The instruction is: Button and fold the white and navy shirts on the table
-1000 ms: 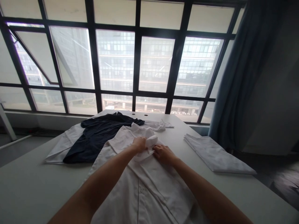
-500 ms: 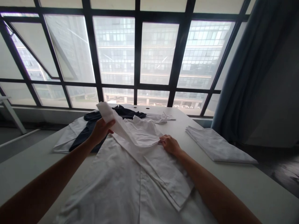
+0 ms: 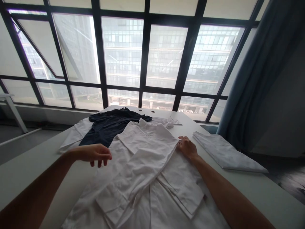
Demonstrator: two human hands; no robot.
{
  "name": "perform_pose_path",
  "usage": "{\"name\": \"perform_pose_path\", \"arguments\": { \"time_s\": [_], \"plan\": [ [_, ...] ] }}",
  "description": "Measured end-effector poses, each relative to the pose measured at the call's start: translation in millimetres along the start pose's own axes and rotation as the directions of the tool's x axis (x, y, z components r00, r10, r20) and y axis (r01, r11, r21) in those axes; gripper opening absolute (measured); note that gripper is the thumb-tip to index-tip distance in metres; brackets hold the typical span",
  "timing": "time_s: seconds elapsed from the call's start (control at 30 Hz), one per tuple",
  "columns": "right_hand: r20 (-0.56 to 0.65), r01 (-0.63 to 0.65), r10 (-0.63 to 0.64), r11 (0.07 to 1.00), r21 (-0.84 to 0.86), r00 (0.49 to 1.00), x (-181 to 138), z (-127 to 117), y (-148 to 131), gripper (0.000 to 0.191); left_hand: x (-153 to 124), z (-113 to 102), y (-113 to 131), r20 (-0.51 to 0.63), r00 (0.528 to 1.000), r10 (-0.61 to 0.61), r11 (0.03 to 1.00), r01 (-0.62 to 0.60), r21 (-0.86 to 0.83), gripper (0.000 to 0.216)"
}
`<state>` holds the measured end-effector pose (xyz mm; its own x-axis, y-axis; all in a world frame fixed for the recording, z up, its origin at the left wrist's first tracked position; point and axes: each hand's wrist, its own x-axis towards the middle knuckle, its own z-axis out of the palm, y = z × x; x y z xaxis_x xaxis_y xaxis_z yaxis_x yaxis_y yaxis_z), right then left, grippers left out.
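A long-sleeved white shirt [image 3: 152, 146] lies on the table, its collar toward the window. Both sleeves are folded over the body, with one cuff low at the left and the other low at the right. My left hand [image 3: 95, 154] hovers over the shirt's left side, fingers apart and slightly curled, with nothing in them. At the shirt's upper right edge, my right hand [image 3: 188, 148] has its thumb and fingers closed on the fabric.
Beyond the shirt's left shoulder lies a dark navy garment [image 3: 105, 125], partly over another white garment [image 3: 73, 136]. A folded white garment [image 3: 226, 151] rests near the right edge of the white table [image 3: 257, 194]. More white cloth [image 3: 164, 121] sits behind the collar.
My left hand has let go of the raised sleeve and come down toward me. That sleeve now lies across the shirt. My right hand has shifted right with the shirt's edge.
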<state>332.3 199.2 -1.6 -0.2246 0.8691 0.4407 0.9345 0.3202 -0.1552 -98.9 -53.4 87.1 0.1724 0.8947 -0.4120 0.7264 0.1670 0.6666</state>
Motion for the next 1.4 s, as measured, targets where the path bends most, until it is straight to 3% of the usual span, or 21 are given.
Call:
{"name": "perform_pose_path", "arguments": {
  "time_s": [0.1, 0.2, 0.27, 0.37, 0.47, 0.6, 0.7, 0.8, 0.87, 0.9, 0.97, 1.03, 1.1, 1.17, 1.27, 1.4],
  "plan": [
    [0.091, 0.065, -0.063, 0.998, -0.018, 0.994, -2, 5, 0, 0.045, 17, 35, 20, -0.01, 0.994, -0.106, 0.979, 0.106, 0.172, 0.067],
    [0.112, 0.113, -0.115, 0.993, 0.023, 0.987, 1, 10, 4, 0.044, 26, 61, 29, 0.041, 0.996, -0.084, 0.979, 0.075, 0.191, 0.098],
    [0.097, 0.146, -0.153, 0.986, 0.074, 0.983, 3, 14, 8, 0.041, 29, 68, 31, 0.061, 0.998, -0.02, 0.989, 0.011, 0.148, 0.107],
    [0.063, 0.184, -0.191, 0.977, 0.107, 0.98, 5, 16, 13, 0.037, 28, 65, 32, 0.073, 0.995, 0.075, 0.996, -0.078, 0.039, 0.087],
    [0.06, 0.22, -0.224, 0.973, 0.062, 0.973, 5, 14, 13, 0.035, 24, 54, 30, 0.197, 0.976, 0.096, 0.995, -0.094, -0.021, 0.064],
    [0.075, 0.354, -0.359, 0.933, 0.066, 0.93, 4, 10, 6, 0.032, 20, 43, 22, 0.37, 0.929, 0.021, 0.999, -0.009, -0.035, 0.076],
    [0.073, 0.462, -0.473, 0.878, 0.124, 0.878, 2, 6, -2, 0.032, 20, 42, 18, 0.396, 0.917, -0.044, 0.999, 0.041, 0.016, 0.078],
    [0.075, 0.507, -0.52, 0.85, 0.143, 0.851, -1, 1, -12, 0.03, 25, 47, 20, 0.301, 0.954, -0.015, 0.999, 0.0, 0.051, 0.068],
    [0.083, 0.51, -0.521, 0.851, 0.124, 0.85, -3, -2, -18, 0.029, 31, 53, 23, 0.102, 0.992, 0.072, 0.99, -0.083, 0.111, 0.06],
    [0.087, 0.508, -0.516, 0.855, 0.103, 0.852, -3, -3, -20, 0.029, 36, 57, 25, -0.031, 0.989, 0.142, 0.977, -0.135, 0.162, 0.058],
    [0.118, 0.514, -0.515, 0.857, 0.047, 0.849, -4, -5, -23, 0.028, 44, 68, 28, -0.258, 0.913, 0.316, 0.932, -0.247, 0.266, 0.053],
    [0.184, 0.532, -0.524, 0.847, 0.009, 0.832, -4, -8, -25, 0.027, 52, 81, 31, -0.322, 0.821, 0.473, 0.867, -0.368, 0.335, 0.046],
    [0.244, 0.542, -0.529, 0.84, 0.017, 0.813, -4, -10, -25, 0.026, 57, 94, 35, -0.243, 0.781, 0.575, 0.797, -0.467, 0.383, 0.045],
    [0.243, 0.515, -0.511, 0.856, 0.053, 0.824, -4, -11, -24, 0.025, 58, 106, 40, -0.103, 0.779, 0.619, 0.732, -0.524, 0.435, 0.055],
    [0.195, 0.426, -0.439, 0.898, 0.107, 0.877, -6, -8, -24, 0.023, 57, 116, 44, 0.086, 0.783, 0.616, 0.668, -0.578, 0.469, 0.079],
    [0.162, 0.365, -0.384, 0.921, 0.133, 0.909, -7, 0, -23, 0.029, 53, 124, 43, 0.163, 0.807, 0.567, 0.667, -0.567, 0.484, 0.098]
  ]
}}
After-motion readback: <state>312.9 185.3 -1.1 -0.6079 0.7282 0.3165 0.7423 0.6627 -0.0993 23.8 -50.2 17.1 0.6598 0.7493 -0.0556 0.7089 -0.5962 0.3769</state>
